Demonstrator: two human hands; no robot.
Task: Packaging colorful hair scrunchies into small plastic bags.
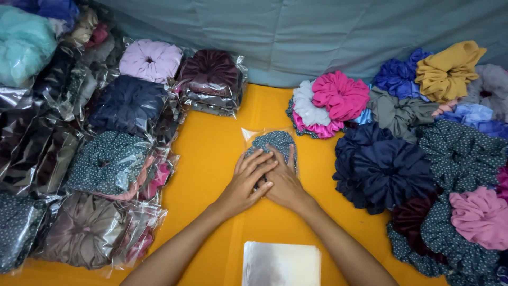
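Both my hands lie flat, one over the other, on a dotted grey-green scrunchie in a clear plastic bag (275,141) in the middle of the orange table (211,153). My left hand (247,180) rests on top, its fingers spread and pointing up to the right. My right hand (283,182) lies under it, fingers pointing up. The bag's open end sticks out beyond the fingertips toward the back.
Stacks of bagged scrunchies (106,159) fill the left side. A heap of loose scrunchies (391,169) in navy, pink, mustard and dotted cloth covers the right. A pile of clear bags (280,263) lies at the near edge. A grey-blue cloth (296,37) hangs behind.
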